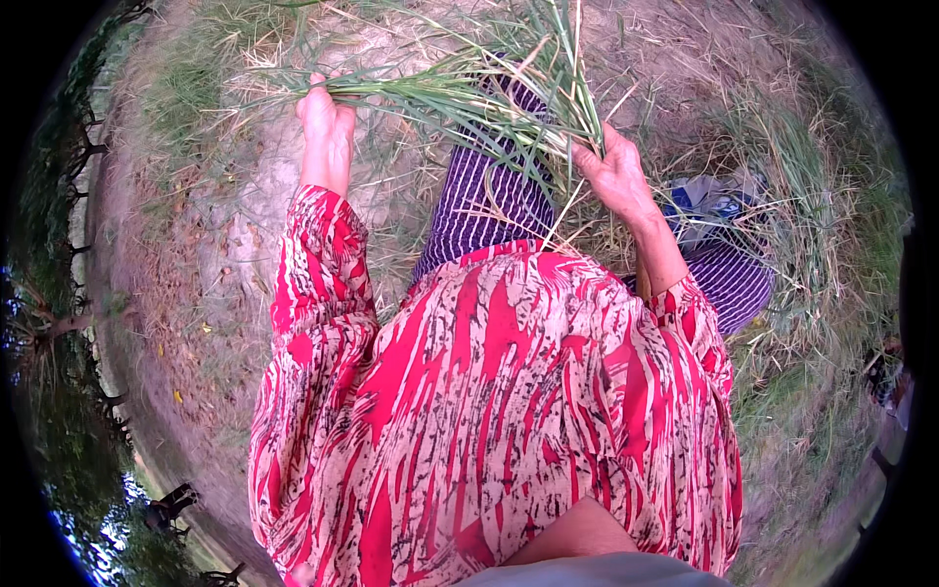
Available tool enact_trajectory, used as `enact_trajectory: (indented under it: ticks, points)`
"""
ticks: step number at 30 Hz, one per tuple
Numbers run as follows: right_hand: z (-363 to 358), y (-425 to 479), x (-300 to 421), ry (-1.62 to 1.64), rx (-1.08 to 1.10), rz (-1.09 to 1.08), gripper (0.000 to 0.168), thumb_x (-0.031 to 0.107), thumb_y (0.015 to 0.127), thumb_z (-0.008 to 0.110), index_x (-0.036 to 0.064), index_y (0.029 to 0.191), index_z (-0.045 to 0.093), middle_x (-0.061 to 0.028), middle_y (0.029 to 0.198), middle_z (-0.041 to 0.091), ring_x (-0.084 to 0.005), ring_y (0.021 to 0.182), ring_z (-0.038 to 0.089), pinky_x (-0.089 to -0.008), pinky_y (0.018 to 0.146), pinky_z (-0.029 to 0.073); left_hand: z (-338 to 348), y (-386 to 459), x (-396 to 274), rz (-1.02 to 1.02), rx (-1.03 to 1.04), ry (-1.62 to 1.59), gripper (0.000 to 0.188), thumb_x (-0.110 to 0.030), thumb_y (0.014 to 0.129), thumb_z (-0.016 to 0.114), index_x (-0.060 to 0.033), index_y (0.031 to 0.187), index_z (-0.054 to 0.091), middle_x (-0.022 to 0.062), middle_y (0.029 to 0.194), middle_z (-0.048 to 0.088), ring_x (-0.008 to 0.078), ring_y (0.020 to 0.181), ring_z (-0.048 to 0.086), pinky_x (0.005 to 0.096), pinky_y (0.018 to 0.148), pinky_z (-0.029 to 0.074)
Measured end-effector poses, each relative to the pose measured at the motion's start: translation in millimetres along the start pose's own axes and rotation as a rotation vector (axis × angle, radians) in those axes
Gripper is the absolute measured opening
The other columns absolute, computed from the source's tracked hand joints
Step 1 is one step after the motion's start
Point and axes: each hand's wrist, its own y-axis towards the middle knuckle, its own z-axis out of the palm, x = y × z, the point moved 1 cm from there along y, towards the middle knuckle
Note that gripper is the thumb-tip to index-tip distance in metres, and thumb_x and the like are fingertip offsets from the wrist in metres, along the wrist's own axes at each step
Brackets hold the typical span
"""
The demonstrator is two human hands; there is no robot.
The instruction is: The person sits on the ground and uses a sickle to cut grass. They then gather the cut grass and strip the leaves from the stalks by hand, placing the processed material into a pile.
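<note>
A loose bundle of long green grass (440, 95) stretches between my two hands, above my striped purple trouser leg (488, 198). At the upper left, my left hand (326, 121) is closed around one end of the stalks, and wisps stick out past it. My right hand (615, 172) grips the other side of the grass, where some blades stand upward and others hang down. Its thumb lies against the stalks, and the fingers are partly hidden behind them. A few dry straws droop from the bundle over my lap.
Cut grass (792, 191) lies heaped on the right, partly over my other leg (726, 282). A blue and white plastic wrapper or bag (708, 202) sits there too. Bare soil (235, 293) with straw and leaves spreads left. Trees (55, 411) line the far left edge.
</note>
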Motion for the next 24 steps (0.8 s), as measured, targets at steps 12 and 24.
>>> enact_trajectory:
  ticks: [12,24]
  points:
    - [18.4,-30.8,-62.2,-0.237,0.017,0.050,0.038,0.015,0.075,0.066,0.002,0.109,0.053,-0.0112,0.093,0.061,-0.0180,0.087,0.055,-0.0312,0.082,0.042,0.3,-8.8,14.1,-0.136,0.083,0.165,0.030,-0.024,0.093,0.036,0.0017,0.104,0.046,0.0195,0.100,0.054,0.0332,0.090,0.056,0.0517,0.076,0.048]
    - [21.4,-47.5,-64.8,0.688,-0.085,0.397,0.020,0.017,0.082,0.059,0.004,0.095,0.052,-0.0010,0.074,0.053,-0.0090,0.056,0.048,-0.0245,0.044,0.044,143.1,-22.2,56.2,-0.255,0.854,0.090,0.036,-0.026,0.083,0.058,0.0011,0.103,0.045,0.0161,0.098,0.055,0.0303,0.094,0.056,0.0472,0.073,0.049]
